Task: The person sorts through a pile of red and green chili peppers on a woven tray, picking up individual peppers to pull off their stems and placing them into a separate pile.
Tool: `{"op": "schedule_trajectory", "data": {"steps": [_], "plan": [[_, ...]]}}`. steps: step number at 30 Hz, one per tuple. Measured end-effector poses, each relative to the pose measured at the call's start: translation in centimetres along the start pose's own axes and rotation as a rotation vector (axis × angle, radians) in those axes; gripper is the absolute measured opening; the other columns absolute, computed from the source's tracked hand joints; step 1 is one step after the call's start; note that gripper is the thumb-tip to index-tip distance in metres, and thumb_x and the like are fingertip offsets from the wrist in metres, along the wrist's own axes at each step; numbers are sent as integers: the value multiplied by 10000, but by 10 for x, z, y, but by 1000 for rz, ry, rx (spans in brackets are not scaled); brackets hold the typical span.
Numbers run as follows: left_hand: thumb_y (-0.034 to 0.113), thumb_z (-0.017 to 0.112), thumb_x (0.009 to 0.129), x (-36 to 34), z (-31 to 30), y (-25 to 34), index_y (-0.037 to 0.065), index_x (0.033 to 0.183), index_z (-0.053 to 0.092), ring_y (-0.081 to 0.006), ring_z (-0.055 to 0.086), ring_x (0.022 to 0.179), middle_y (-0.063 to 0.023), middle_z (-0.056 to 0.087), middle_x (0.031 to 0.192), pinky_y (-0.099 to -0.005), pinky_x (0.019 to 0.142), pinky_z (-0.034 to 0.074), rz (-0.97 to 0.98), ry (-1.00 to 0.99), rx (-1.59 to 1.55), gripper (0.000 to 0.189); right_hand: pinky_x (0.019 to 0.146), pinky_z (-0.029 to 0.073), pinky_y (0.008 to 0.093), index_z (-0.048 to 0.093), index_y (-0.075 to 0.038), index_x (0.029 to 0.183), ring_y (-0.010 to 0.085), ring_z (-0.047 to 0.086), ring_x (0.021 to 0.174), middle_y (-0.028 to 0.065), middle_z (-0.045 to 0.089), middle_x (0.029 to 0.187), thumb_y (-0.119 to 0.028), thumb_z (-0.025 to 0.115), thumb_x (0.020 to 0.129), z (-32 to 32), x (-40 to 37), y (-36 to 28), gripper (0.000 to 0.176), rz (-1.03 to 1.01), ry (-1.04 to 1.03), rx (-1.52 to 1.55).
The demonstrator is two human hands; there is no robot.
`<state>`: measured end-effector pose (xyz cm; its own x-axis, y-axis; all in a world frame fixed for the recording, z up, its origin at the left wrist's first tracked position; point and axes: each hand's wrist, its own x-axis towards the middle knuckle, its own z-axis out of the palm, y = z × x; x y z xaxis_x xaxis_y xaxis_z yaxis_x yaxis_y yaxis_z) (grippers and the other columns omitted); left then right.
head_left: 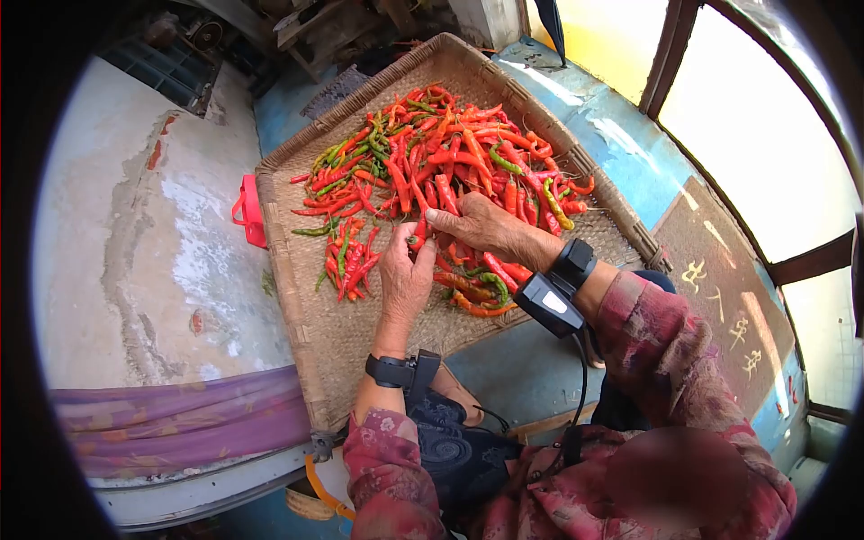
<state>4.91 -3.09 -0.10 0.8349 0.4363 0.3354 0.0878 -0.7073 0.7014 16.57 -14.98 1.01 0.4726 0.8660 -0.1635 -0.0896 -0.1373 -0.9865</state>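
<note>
blue floor [621, 148] and a patchy wall [202, 261] frame your workspace, with a woven tray [315, 346] spread out before you. its raised rim probably serves to stop anything rolling off, and its nearness spares you reaching. your left hand [403, 274] pinches one red pepper [419, 228] near its stem end, and your right hand [481, 225] has thumb and fingers closed on the same pepper, though some of those fingers are hidden. it sits between your hands, over the tray's middle; two-handed, it likely stays steady while close to your eyes. the peppers lie in roughly three groups, perhaps kept apart by size: one big red heap [486, 148], one thinner red-and-green pile [351, 166] to its left, and one small cluster [349, 261] nearer you; too many overlap to count singly. count also one tray, two wrist bands [390, 371], one on each arm, one red bag [251, 211] beside the tray, one purple cloth [180, 423] and one lettered mat [720, 297].
</note>
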Motion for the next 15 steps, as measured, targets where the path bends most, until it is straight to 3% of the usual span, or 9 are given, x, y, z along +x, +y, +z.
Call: {"op": "schedule_trajectory", "data": {"steps": [1, 2, 5, 7, 9, 10, 12, 13, 15], "plan": [[118, 566, 811, -1, 1, 3, -7, 958, 531, -246, 577, 713, -120, 582, 873, -319, 635, 449, 183, 38, 104, 196, 400, 429, 272, 629, 13, 770, 120, 547, 478, 74, 585, 586, -422, 545, 879, 2, 1, 0, 456, 1, 1, -3], [118, 562, 823, -4, -1, 7, -11, 966, 530, -304, 578, 798, -153, 568, 931, -350, 676, 454, 94, -58, 141, 196, 410, 427, 273, 626, 11, 779, 118, 546, 486, 76, 585, 595, -418, 549, 878, 3, 2, 1, 447, 1, 36, -94], [111, 558, 826, -10, 8, -2, -10, 982, 531, -314, 568, 800, -154, 561, 905, -361, 680, 455, 94, -95, 138, 199, 381, 384, 260, 558, -6, 695, 101, 480, 454, 17, 525, 564, -374, 604, 859, 10, 4, 7, 405, -90, 109, -151], [73, 548, 814, -12, 7, 3, -19, 1024, 519, -336, 571, 777, -169, 553, 917, -431, 689, 447, 106, -89, 121, 231, 388, 390, 245, 555, -2, 765, 92, 491, 477, 21, 542, 602, -274, 607, 869, 15, 7, 10, 295, -29, 152, 141], [138, 538, 865, -11, 9, -3, 0, 1067, 524, -195, 581, 752, -105, 573, 924, -300, 631, 470, 170, 0, 70, 246, 409, 401, 237, 572, 2, 834, 85, 501, 499, 24, 554, 628, -190, 590, 876, 10, 12, 15, 197, -2, 138, 209], [138, 538, 865, -11, 7, -2, 0, 1067, 524, -195, 581, 752, -105, 573, 924, -300, 631, 470, 171, 2, 72, 246, 417, 405, 261, 567, 13, 828, 100, 511, 501, 40, 554, 624, -181, 588, 867, 9, 18, 19, 199, -8, 195, 187], [164, 535, 881, -11, 2, 1, 19, 1107, 517, -115, 558, 747, -67, 573, 943, -257, 625, 465, -251, -19, -398, 269, 424, 395, 291, 557, 26, 822, 117, 502, 495, 52, 541, 616, -166, 581, 857, 2, 19, 15, 198, 1, 279, 43], [164, 535, 881, -10, -1, -1, 19, 1107, 517, -115, 558, 747, -67, 573, 943, -257, 625, 465, -249, -17, -396, 269, 424, 395, 291, 557, 26, 822, 117, 502, 495, 52, 541, 616, -166, 581, 857, -1, 12, 5, 198, -2, 277, 43], [173, 540, 883, -6, -7, -11, 31, 1119, 508, -83, 537, 700, -43, 566, 930, -226, 601, 455, -387, 134, -821, 278, 350, 342, 229, 573, 0, 846, 68, 435, 420, 0, 496, 576, -176, 569, 879, -6, 2, -12, 179, 23, 318, 66]]}}
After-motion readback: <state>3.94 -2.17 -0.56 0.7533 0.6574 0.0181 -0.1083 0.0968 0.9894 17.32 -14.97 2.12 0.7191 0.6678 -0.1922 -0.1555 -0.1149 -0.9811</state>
